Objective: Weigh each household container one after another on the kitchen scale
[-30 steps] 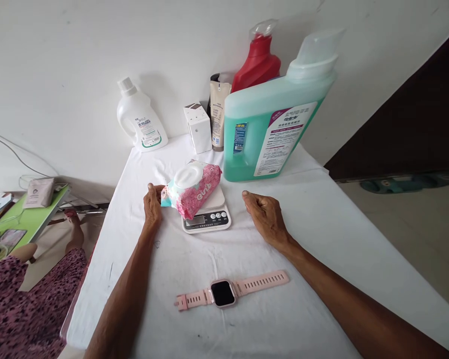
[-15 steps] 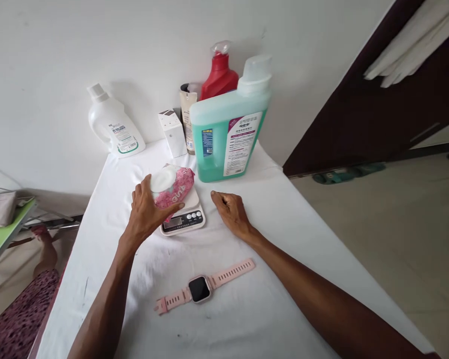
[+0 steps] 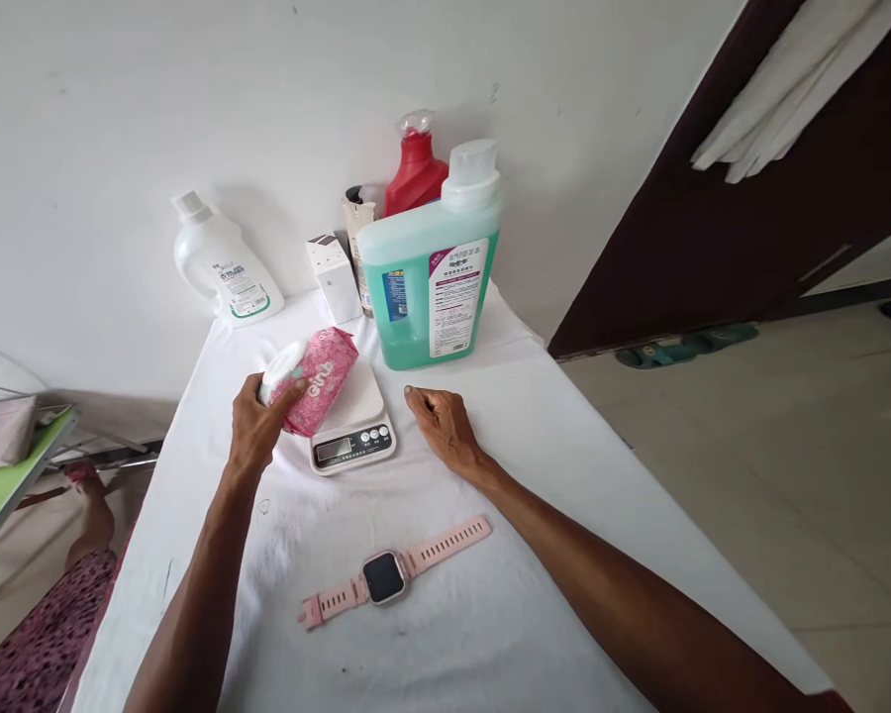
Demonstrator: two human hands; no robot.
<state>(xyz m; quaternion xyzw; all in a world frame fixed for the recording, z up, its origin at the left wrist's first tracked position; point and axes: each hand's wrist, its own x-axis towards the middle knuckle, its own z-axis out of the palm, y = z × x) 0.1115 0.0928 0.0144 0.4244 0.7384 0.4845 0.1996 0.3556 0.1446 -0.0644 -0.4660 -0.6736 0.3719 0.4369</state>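
Observation:
My left hand [image 3: 258, 421] grips a pink pack of wet wipes [image 3: 325, 381] with a white lid, thumb on its front. The pack is tilted and overlaps the left part of a white kitchen scale [image 3: 363, 401]; whether it touches the scale I cannot tell. The scale's dark display strip and round buttons face me. Just right of the scale, my right hand [image 3: 443, 428] rests on the white cloth, its fingers curled shut with nothing visible in them. Nearer to me lies a smartwatch [image 3: 384, 577] with a pink strap, laid out flat.
Against the wall stand a white detergent bottle [image 3: 227, 262], a small white box [image 3: 334, 282], a beige tube [image 3: 359, 233], a red bottle [image 3: 417, 173] and a large green-liquid jug [image 3: 431, 287]. At left, a person's patterned clothing [image 3: 51, 634] shows beside a green table [image 3: 19, 475].
My left hand has moved the wipes pack left and tilted it more, uncovering more of the scale's platform. My right hand keeps its place beside the scale. The view has shifted slightly.

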